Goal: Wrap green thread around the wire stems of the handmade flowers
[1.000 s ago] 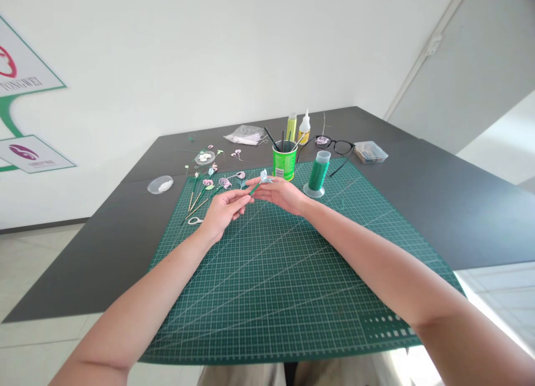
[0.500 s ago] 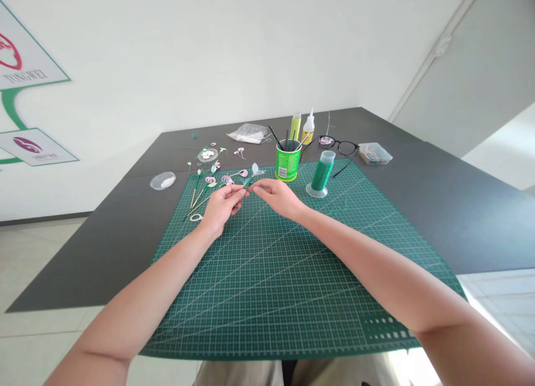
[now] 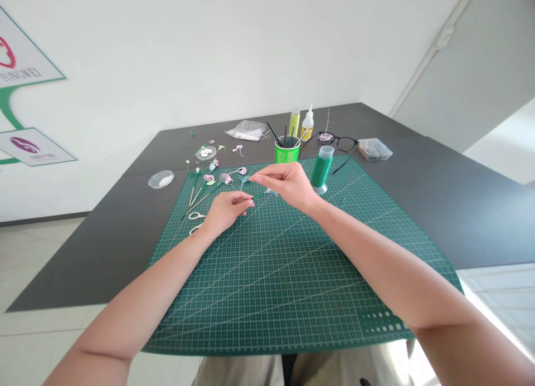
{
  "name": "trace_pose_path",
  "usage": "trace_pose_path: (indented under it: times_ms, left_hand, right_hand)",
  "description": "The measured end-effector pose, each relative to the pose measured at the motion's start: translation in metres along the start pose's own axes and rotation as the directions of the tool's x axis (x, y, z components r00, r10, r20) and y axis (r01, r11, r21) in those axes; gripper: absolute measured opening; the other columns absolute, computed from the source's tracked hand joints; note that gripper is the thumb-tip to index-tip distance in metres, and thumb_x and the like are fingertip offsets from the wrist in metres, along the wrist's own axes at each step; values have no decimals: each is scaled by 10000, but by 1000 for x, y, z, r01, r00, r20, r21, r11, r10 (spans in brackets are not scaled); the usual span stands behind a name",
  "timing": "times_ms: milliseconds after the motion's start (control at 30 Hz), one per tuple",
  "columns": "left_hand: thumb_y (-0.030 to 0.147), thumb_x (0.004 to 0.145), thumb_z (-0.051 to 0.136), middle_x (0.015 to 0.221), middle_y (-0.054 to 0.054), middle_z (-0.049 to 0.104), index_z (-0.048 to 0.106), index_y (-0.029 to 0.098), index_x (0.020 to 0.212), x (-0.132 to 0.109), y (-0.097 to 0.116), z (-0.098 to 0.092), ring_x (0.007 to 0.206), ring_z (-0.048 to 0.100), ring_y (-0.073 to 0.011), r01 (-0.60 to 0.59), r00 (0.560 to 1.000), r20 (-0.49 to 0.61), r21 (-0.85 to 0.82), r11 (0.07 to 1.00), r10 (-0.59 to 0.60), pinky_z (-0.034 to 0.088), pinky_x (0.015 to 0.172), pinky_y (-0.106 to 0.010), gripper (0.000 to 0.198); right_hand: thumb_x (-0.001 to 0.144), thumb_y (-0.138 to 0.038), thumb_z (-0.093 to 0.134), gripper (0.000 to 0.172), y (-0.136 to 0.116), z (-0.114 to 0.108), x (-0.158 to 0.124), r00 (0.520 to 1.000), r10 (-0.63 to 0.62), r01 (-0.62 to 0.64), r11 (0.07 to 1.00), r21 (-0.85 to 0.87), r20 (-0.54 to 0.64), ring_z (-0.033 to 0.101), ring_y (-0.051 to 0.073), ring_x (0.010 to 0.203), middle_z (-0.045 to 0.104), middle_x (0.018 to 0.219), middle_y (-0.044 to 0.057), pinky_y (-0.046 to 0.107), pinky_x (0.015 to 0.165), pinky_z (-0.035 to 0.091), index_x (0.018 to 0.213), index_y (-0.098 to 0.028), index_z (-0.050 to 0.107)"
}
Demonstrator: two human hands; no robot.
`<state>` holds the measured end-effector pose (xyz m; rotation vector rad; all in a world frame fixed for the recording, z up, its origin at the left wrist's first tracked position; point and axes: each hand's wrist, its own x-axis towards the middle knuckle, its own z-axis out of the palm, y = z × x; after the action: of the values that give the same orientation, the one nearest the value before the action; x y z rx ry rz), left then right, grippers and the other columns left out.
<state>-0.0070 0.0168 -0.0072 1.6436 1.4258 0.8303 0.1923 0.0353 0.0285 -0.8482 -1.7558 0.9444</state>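
My left hand (image 3: 229, 209) is closed in a pinch on the thin green stem (image 3: 259, 196) of a craft flower. The flower's pale blue petals (image 3: 271, 191) point right, partly under my right hand. Raised above them, my right hand (image 3: 288, 184) has thumb and forefinger pressed together at a small blue-green petal (image 3: 244, 179) with a thin stem. White-handled scissors (image 3: 196, 215) lie beside my left wrist, their blades hidden. Behind my left hand, pink and lilac flowers (image 3: 225, 178) on green-wrapped sticks rest on the mat.
The green cutting mat (image 3: 267, 286) covers the dark table's front. Beyond my right hand stand a green tub (image 3: 286, 152) of tools, a green thread spool (image 3: 321, 169) and a glue bottle (image 3: 307, 124). Glasses (image 3: 345, 144) and a clear box (image 3: 375, 149) are farther right.
My right hand has risen and come away from the left fingertips, pinching the blue-green petal. My left hand has dropped slightly, and the flower it holds now points right rather than up.
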Motion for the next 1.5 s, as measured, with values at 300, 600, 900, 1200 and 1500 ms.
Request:
trace_pose_path:
  times_ms: [300,600,900,1200,1500]
  left_hand:
    - [434,837,668,870,-49,801,815,203,967,-1,2,1,593,629,-161,11,994,111,82,997,-20,445,551,-281,303]
    - [412,865,639,861,-12,801,807,223,859,-5,11,1,583,622,-141,-44,975,221,121,992,17,511,645,-294,252]
    - [382,832,736,797,-22,781,779,216,873,-9,6,3,622,674,-148,-132,956,271,47,990,115,527,588,-265,176]
    - [334,840,747,775,-13,772,751,209,859,-10,5,5,651,693,-142,-162,954,256,8,987,155,549,598,-249,127]
    - [337,827,765,744,2,765,756,215,846,-11,8,5,639,698,-146,-199,961,204,39,979,188,564,652,-273,124]
  right_hand:
    - [845,-512,724,339,8,-2,4,999,-32,36,996,79,-43,637,182,774,750,803,68,307,678,488,867,-191,832]
    - [875,-572,683,404,13,-1,5,995,-94,94,996,2,-23,595,167,717,701,712,53,289,597,434,893,-197,831]
    - [875,-515,695,369,21,0,7,999,-9,7,999,-52,-40,579,163,715,709,752,63,299,626,423,864,-167,820]
    - [849,-410,713,274,31,-1,11,985,130,-140,987,-83,-110,510,135,628,707,723,46,296,586,370,839,-160,825]
    - [839,-392,715,258,38,-5,13,986,130,-138,987,-84,-103,585,164,694,748,773,63,308,629,420,845,-161,830]
